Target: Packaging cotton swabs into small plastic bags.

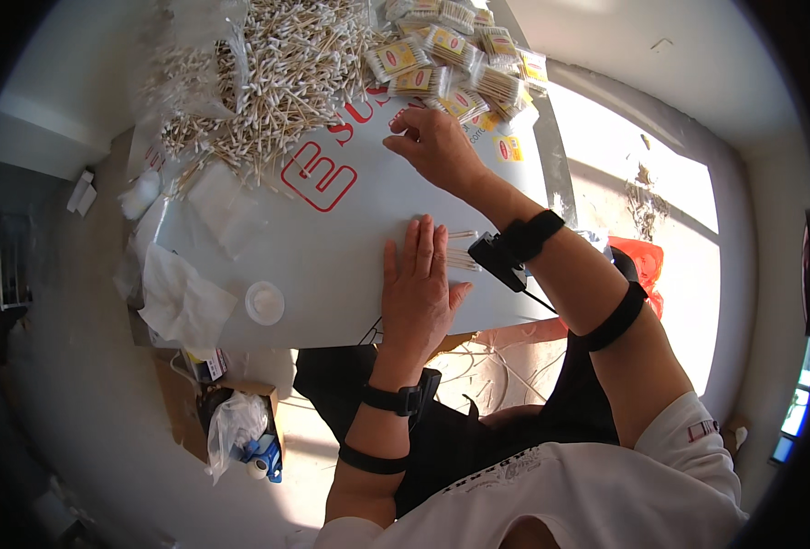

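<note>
My left hand [416,288] lies flat on the grey-white tabletop, fingers stretched forward and thumb out to the right. Just right of its fingers is a small row of cotton swabs [463,260], partly hidden by the hand and by the strap device on my right wrist. Farther forward, my right hand [440,154] hovers over the table with half-curled fingers; a gap shows between thumb and forefinger, and I see nothing held there. It is near the packed cotton swab bags [423,80] and right of the big heap of loose cotton swabs [277,82].
A clear plastic bag [194,55] lies over the heap's left side. White tissue sheets [183,297] and a small round white lid [264,303] are at the left. A yellow printed card [507,148] lies at the right. Below stands a cardboard box [183,412]; a red bag [638,265] is beyond the right edge.
</note>
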Demonstrator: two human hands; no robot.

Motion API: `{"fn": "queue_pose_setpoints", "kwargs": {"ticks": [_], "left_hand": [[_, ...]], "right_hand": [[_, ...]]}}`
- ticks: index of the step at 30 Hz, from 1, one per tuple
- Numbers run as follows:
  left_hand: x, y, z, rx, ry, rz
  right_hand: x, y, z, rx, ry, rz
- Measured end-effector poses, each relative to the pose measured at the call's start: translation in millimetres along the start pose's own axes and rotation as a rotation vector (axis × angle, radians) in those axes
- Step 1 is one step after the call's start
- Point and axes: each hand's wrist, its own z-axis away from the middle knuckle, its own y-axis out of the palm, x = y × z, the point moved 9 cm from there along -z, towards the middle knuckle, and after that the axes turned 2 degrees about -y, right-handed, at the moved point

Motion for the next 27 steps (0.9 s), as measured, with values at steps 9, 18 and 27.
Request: {"fn": "queue_pose_setpoints", "kwargs": {"ticks": [9, 18, 27], "left_hand": [[2.5, -2.7, -2.2, -0.023, 0.012, 0.065], [-2.2, -0.8, -5.8, -0.026, 0.025, 0.130], [2.7, 0.4, -2.5, -0.029, 0.012, 0.097]], "right_hand": [[-20.5, 34.2, -84.2, -0.177, 0.512, 0.145], [-50.6, 42.6, -100.4, 0.094, 0.334, 0.126], [-26.6, 15.0, -17.9, 0.560, -0.067, 0.276]]}}
